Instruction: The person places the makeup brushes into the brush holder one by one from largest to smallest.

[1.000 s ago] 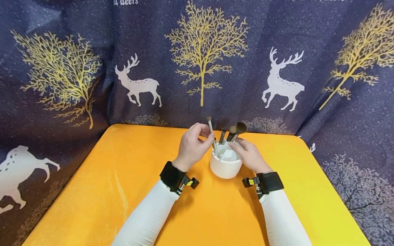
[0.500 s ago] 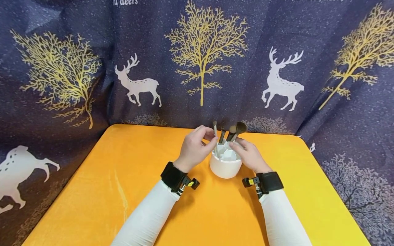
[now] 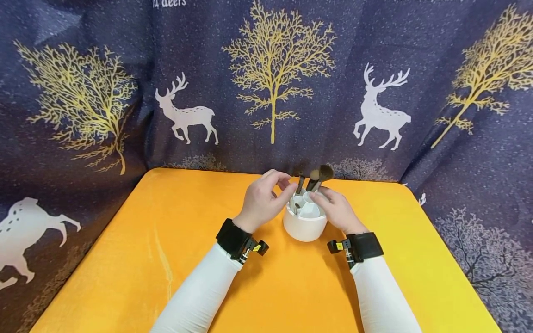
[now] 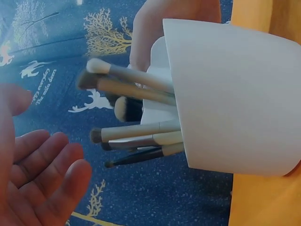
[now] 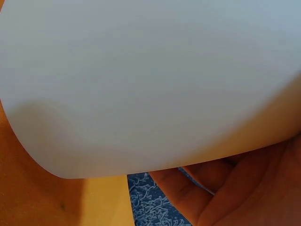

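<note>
A round white makeup brush holder (image 3: 305,230) with inner compartments stands on the table near its back edge. Dark-tipped makeup brushes (image 3: 326,173) rise from its back compartments. In the left wrist view, several slimmer brushes (image 4: 136,132) and a pale-tipped brush (image 4: 99,66) lean out over the rim. My left hand (image 3: 266,199) hovers at the holder's left rim, fingers loosely bent and thumb apart, with nothing between them. From the right, my right hand (image 3: 339,210) grips the holder's side, thumb at the rim. Its fingers (image 5: 207,188) are partly hidden behind the wall.
A yellow-orange cloth covers the table (image 3: 187,254). Directly behind the table hangs a dark blue curtain (image 3: 245,120) with deer and trees. Each wrist carries a black strap with a small camera, such as the left wrist camera (image 3: 260,248).
My left hand has shifted slightly right and lowered a slim brush into the holder's left part, then let go of it. The right hand and holder have stayed in place.
</note>
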Tool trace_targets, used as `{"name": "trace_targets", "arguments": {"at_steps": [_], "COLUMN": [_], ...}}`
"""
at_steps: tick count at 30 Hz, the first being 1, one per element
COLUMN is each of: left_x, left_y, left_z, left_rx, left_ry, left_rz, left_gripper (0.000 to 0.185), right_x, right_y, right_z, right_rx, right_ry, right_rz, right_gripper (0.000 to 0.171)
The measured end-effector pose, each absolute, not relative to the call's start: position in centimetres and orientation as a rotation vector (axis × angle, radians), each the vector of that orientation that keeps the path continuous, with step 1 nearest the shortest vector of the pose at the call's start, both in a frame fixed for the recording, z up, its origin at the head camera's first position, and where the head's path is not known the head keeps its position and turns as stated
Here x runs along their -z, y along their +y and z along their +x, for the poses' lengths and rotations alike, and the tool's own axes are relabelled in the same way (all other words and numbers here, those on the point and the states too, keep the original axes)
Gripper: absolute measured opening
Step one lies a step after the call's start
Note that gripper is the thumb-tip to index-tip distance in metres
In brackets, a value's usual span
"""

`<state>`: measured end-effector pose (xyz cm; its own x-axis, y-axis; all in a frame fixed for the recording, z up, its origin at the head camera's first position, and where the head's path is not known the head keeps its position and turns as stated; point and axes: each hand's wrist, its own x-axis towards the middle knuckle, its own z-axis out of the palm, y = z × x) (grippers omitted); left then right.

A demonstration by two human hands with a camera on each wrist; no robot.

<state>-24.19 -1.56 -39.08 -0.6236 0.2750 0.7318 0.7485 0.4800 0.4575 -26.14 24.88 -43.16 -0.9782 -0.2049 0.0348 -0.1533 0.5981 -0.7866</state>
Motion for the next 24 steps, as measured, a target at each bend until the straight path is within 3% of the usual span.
{"name": "trace_targets", "arguments": {"at_steps": [24], "left_x": [39.0], "left_y": [-3.3], "left_z": [-25.2], "left_rx": [1.050], "left_ry": [-2.198], "left_rz": [-0.687], "left_gripper": [0.029], "right_x": [42.9], "right_y": [24.8], "right_z": [-26.0], "right_rx": [1.336], "right_ry": [2.756], "right_rz": [-0.301], "right_gripper": [0.086]}}
